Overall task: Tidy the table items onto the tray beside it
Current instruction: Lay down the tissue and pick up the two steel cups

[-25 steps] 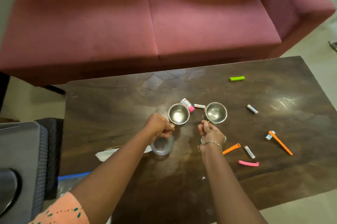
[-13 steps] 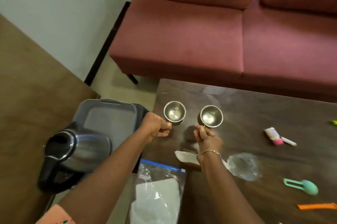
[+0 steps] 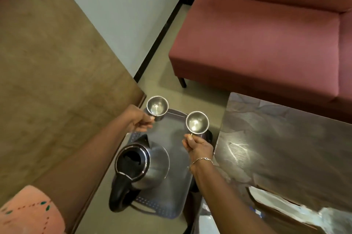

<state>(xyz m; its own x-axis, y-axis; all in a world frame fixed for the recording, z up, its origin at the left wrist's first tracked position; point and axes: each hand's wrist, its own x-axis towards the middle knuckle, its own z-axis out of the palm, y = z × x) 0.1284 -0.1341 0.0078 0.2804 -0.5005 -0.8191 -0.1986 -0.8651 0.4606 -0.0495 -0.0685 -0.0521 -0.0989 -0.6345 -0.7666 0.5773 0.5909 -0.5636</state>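
The left steel cup is pinched by its handle in my left hand, and the right steel cup likewise in my right hand. Both are upright over the far end of the grey tray, beyond the electric kettle.

Step in hand: transfer. The next move, as I judge it, calls for lowering each cup onto bare tray clear of the kettle, then releasing.

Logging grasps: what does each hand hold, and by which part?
Left hand grips the far steel cup by its handle; right hand pinches the near steel cup by its handle.
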